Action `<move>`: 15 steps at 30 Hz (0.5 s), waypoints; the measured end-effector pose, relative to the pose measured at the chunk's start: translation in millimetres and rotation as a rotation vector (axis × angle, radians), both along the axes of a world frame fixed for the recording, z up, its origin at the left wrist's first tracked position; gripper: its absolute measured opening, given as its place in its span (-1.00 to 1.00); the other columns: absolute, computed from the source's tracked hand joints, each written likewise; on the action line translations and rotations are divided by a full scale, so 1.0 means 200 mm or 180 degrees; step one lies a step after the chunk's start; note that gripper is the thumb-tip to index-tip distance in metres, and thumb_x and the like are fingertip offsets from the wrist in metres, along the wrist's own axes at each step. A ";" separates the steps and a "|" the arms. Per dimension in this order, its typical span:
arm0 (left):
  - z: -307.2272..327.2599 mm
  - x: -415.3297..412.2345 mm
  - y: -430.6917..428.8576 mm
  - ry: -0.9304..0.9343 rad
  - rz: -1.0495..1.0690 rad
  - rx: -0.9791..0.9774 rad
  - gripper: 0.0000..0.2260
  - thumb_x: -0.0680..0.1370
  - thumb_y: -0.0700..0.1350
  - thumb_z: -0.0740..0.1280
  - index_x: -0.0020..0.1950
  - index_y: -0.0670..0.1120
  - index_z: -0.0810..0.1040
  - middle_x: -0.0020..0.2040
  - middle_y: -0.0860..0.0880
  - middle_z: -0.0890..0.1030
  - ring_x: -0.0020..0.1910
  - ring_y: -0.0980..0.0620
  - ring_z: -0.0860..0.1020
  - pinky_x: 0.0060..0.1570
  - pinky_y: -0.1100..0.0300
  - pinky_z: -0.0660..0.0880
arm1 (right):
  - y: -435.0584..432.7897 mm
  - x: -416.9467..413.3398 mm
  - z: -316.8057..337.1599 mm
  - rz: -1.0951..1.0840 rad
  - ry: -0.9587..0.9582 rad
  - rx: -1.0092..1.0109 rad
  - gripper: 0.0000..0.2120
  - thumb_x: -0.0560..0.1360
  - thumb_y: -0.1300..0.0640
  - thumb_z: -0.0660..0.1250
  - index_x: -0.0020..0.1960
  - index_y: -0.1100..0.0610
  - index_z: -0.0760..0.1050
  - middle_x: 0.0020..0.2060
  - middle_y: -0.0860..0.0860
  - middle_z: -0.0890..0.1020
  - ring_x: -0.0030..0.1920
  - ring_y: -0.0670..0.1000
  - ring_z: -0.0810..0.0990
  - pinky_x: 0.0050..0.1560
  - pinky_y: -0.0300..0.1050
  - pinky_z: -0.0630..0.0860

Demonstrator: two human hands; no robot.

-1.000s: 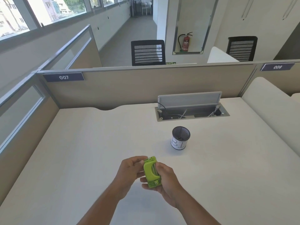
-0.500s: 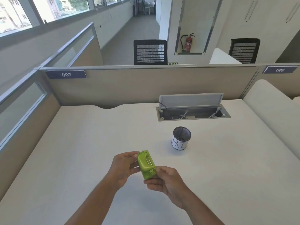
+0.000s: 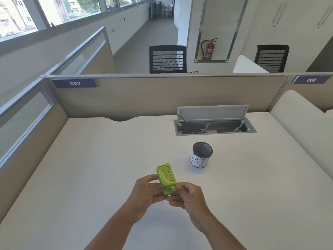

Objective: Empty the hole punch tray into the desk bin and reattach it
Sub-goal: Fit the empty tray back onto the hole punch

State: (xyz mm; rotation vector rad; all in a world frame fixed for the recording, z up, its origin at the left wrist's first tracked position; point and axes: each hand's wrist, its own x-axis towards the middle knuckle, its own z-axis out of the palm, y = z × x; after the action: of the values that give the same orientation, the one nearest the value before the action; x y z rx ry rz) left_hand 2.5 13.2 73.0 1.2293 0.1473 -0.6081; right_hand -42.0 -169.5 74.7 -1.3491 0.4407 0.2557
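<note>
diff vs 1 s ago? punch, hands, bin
The green hole punch was turned in the hands, so its arched top now faces the camera. Left hand keeps its grip on the body; right hand shifted to pinch the near end. Desk bin unmoved, punch not over it.

White desk (image 3: 90, 159) enclosed by beige partitions (image 3: 144, 98), windows (image 3: 54, 11) lit by daylight at ten o'clock, black mesh chairs (image 3: 167, 59) placed at twelve, grey corridor floor (image 3: 144, 42) beyond
</note>
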 end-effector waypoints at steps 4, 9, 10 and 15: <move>-0.02 0.00 0.00 0.0026 0.0205 0.0113 -0.44 0.35 -0.09 0.64 0.32 -0.16 0.64 0.11 -0.31 0.80 0.12 -0.31 0.79 0.08 -0.03 0.75 | -0.02 0.00 -0.01 -0.0024 -0.0062 -0.0430 -0.78 0.66 0.23 0.32 -0.03 0.21 0.73 -0.20 0.16 0.80 -0.24 0.09 0.76 -0.17 -0.08 0.70; -0.04 0.00 0.00 0.0086 0.0247 0.0202 -0.55 0.41 -0.22 0.57 0.29 -0.17 0.65 0.07 -0.32 0.80 0.07 -0.30 0.80 0.02 -0.05 0.77 | -0.02 0.01 -0.03 -0.0337 -0.0249 -0.1300 -0.92 0.58 0.16 0.44 0.01 0.09 0.72 -0.16 0.01 0.77 -0.18 0.02 0.74 -0.13 -0.07 0.69; -0.04 0.00 0.00 0.0099 0.0243 0.0228 -0.57 0.42 -0.24 0.56 0.29 -0.17 0.66 0.06 -0.33 0.80 0.06 -0.30 0.80 0.01 -0.06 0.77 | -0.01 0.02 -0.03 -0.0399 -0.0363 -0.1555 -0.93 0.57 0.13 0.47 0.03 0.08 0.71 -0.13 -0.01 0.76 -0.14 0.02 0.73 -0.08 -0.09 0.67; -0.07 -0.02 -0.01 0.0091 0.0062 0.0313 -0.62 0.44 -0.25 0.55 0.26 -0.13 0.73 0.06 -0.33 0.80 0.07 -0.30 0.80 0.05 -0.07 0.76 | 0.05 0.06 0.04 -0.0048 -0.0691 -0.2202 -0.71 0.43 -0.11 0.55 0.02 0.06 0.66 -0.16 -0.04 0.69 -0.15 0.00 0.65 -0.11 -0.13 0.59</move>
State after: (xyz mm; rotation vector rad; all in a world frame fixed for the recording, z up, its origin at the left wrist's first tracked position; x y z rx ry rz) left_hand -1.4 10.5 59.3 1.3130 0.2150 -0.6075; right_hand -30.5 -159.0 81.7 -2.0238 0.3677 -0.0719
